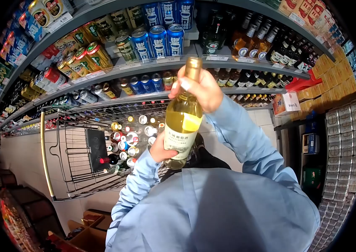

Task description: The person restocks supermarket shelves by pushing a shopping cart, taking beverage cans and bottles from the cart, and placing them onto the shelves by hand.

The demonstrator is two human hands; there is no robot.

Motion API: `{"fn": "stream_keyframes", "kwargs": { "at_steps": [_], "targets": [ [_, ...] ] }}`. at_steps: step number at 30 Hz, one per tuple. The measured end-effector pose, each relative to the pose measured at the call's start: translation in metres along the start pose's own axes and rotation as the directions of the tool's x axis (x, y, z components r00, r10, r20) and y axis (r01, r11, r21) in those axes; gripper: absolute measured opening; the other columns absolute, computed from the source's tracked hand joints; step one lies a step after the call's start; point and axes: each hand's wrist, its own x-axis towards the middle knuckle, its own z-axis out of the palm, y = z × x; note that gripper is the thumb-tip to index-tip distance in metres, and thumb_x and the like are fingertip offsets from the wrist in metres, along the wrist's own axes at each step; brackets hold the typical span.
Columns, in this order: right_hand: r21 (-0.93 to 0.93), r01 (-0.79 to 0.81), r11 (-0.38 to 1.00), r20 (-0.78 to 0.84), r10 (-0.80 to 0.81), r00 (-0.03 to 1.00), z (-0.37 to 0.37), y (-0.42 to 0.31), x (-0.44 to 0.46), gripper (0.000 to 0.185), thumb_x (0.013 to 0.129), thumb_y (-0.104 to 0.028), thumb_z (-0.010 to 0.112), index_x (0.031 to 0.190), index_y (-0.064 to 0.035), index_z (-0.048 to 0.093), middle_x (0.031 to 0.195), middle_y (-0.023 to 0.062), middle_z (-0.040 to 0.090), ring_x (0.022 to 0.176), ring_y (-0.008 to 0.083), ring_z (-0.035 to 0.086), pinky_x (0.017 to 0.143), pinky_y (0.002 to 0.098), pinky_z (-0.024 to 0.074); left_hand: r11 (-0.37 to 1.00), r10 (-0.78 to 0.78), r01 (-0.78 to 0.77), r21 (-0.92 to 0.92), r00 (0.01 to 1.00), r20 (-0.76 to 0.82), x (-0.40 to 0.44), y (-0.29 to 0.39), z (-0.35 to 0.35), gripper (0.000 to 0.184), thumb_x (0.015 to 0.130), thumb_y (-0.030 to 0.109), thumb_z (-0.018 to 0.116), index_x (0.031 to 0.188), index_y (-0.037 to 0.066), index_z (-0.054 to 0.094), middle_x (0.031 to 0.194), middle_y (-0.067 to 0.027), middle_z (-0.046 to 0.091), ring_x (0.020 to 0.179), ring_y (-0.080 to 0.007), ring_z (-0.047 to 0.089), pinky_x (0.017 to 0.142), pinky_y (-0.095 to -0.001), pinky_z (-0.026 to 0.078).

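Note:
A wine bottle (179,119) with pale yellow liquid, a gold neck wrap and a cream label is held up in front of my chest, slightly tilted. My right hand (203,87) wraps round its neck just below the gold wrap. Lower down, my left hand (160,149) grips the bottle near its base, the thumb lying across the label. Behind the bottle and to its left stands a shopping cart (66,143) holding several cans and bottles, among them a dark bottle with a red top (110,159).
Shelves curve across the front, with blue cans (159,40), green bottles (215,40) and amber bottles (245,42). Yellow cartons (333,80) and a red-and-white box (286,104) are at the right. Stacked packs of cans (340,143) line the right edge. Brown cardboard boxes (87,235) sit at the lower left.

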Motion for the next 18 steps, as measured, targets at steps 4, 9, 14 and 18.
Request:
{"fn": "stream_keyframes", "kwargs": {
  "at_steps": [4,9,14,18],
  "targets": [
    [0.294,-0.079,0.953,-0.165,0.132,0.977,-0.028,0.034,0.003,0.018,0.088,-0.020,0.053,0.099,-0.0066,0.047,0.088,0.0119,0.061,0.084,0.0248,0.063,0.078,0.0341,0.0513,0.988,-0.133,0.129,-0.080,0.990,-0.044,-0.003,0.003,0.019,0.070,0.074,0.038,0.067,0.123,-0.004,0.041,0.106,-0.0138,0.059,0.092,-0.0226,0.061,0.080,-0.0332,0.049],
    [0.340,-0.167,0.926,-0.302,0.275,0.913,-0.044,0.055,-0.019,0.017,0.089,-0.021,0.051,0.098,-0.0068,0.047,0.086,0.0107,0.060,0.083,0.0226,0.062,0.076,0.0348,0.0510,0.979,-0.202,0.196,-0.050,0.968,-0.152,-0.009,-0.010,0.028,0.057,0.081,0.033,0.058,0.122,-0.004,0.042,0.106,-0.0146,0.059,0.091,-0.0232,0.061,0.080,-0.0336,0.050],
    [0.349,-0.078,0.934,-0.334,0.202,0.921,-0.058,0.074,-0.027,0.016,0.088,-0.020,0.050,0.095,-0.0063,0.046,0.071,0.0041,0.053,0.063,0.0161,0.056,0.071,0.0353,0.0512,0.971,-0.232,0.240,0.008,0.944,-0.234,-0.008,-0.010,0.040,0.041,0.083,0.018,0.060,0.116,-0.004,0.047,0.107,-0.0111,0.059,0.095,-0.0167,0.057,0.083,-0.0295,0.045],
    [0.375,-0.056,0.925,-0.349,0.197,0.916,-0.063,0.079,-0.028,0.016,0.086,-0.019,0.052,0.093,-0.0055,0.046,0.068,0.0036,0.052,0.058,0.0169,0.056,0.066,0.0353,0.0521,0.966,-0.200,0.236,0.109,0.941,-0.274,-0.006,-0.008,0.045,0.042,0.082,0.019,0.061,0.116,-0.003,0.049,0.107,-0.0108,0.059,0.096,-0.0165,0.055,0.084,-0.0292,0.044]
  ]
}}
